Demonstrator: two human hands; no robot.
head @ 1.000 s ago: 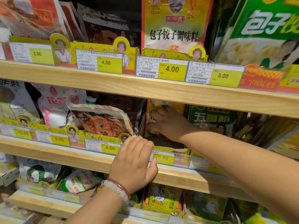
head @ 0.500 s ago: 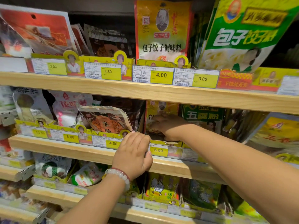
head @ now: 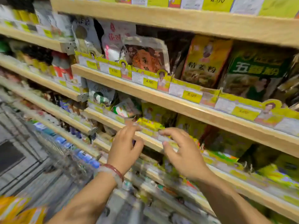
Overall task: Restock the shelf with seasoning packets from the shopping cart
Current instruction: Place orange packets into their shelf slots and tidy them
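Several upright seasoning packets (head: pixel 204 62), shelf-front-facing

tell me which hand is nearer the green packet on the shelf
Right. The right hand hangs below and left of the green packet; the left hand, with the bracelet, is farther left.

price tags (head: pixel 149 81) on shelf edge | grey floor (head: pixel 19 152) | bracelet (head: pixel 113 173)

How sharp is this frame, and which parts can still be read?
Head view: strong motion blur, worst at the left and bottom edges; both the left hand and right hand smear at the fingertips; the 4.50 price tag and green packet stay legible; wide-angle tilt slants the shelves.
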